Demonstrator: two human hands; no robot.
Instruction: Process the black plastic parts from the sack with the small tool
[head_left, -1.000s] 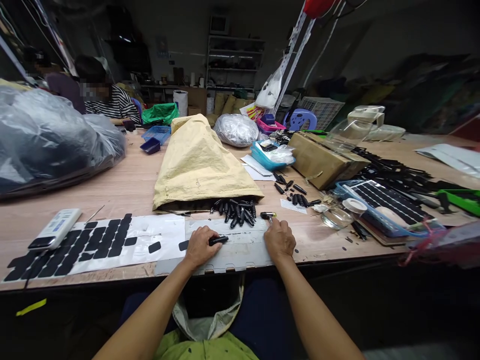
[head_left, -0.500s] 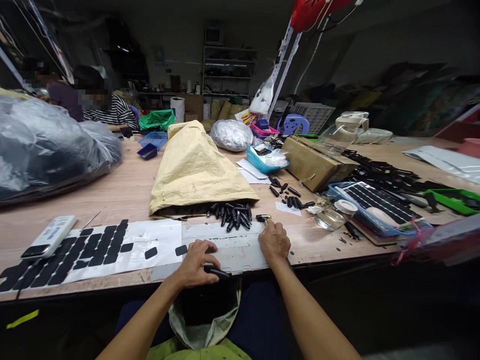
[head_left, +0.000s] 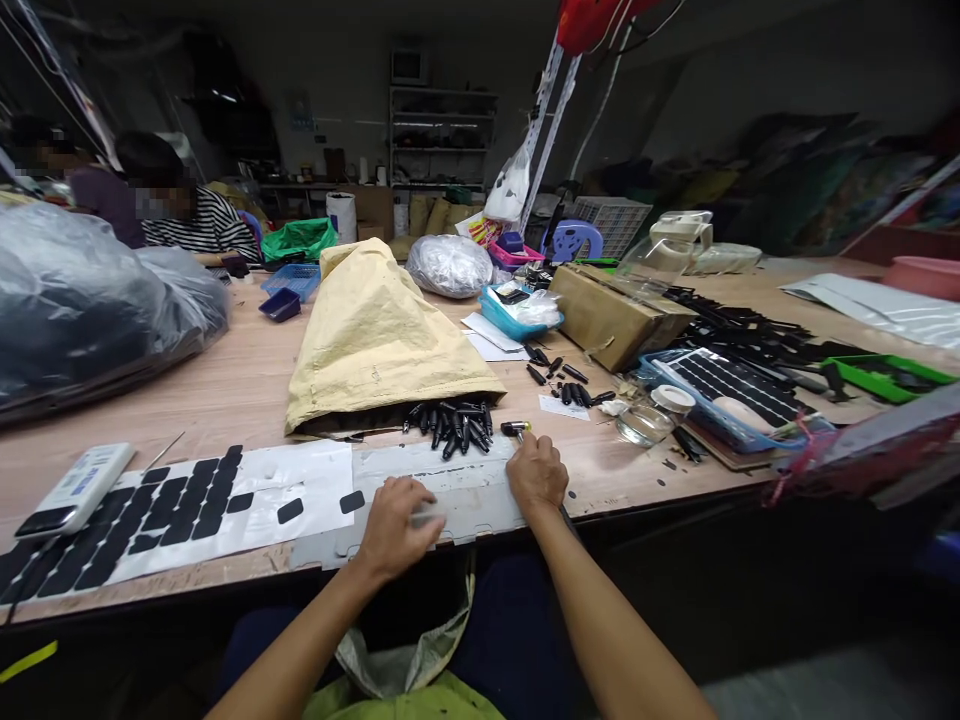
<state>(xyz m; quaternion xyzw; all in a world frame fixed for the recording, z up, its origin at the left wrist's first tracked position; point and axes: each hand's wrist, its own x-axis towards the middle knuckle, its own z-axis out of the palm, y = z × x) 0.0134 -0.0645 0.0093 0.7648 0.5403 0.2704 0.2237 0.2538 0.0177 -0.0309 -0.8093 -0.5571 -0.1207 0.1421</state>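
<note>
My left hand (head_left: 396, 524) lies blurred on a pale grey board (head_left: 465, 480) at the table's front edge, fingers spread, and nothing shows in it. My right hand (head_left: 537, 470) rests on the board's right end, closed around a small tool (head_left: 516, 428) whose metal and yellow head pokes out past the knuckles. Just beyond the board, a pile of small black plastic pieces (head_left: 456, 425) spills from the mouth of a yellow sack (head_left: 375, 335). An open bag (head_left: 409, 655) hangs below the table edge between my arms.
A white sheet with black pads (head_left: 180, 505) and a remote control (head_left: 75, 488) lie to the left. A large grey plastic bag (head_left: 82, 300) fills the far left. A cardboard box (head_left: 609, 315), glass dish (head_left: 642, 425) and solar panel (head_left: 731, 385) stand right. Two people sit far left.
My left hand drew a black piece from the board to the table's front edge; now the piece is out of sight and the hand is back over the board. The right hand stayed put.
</note>
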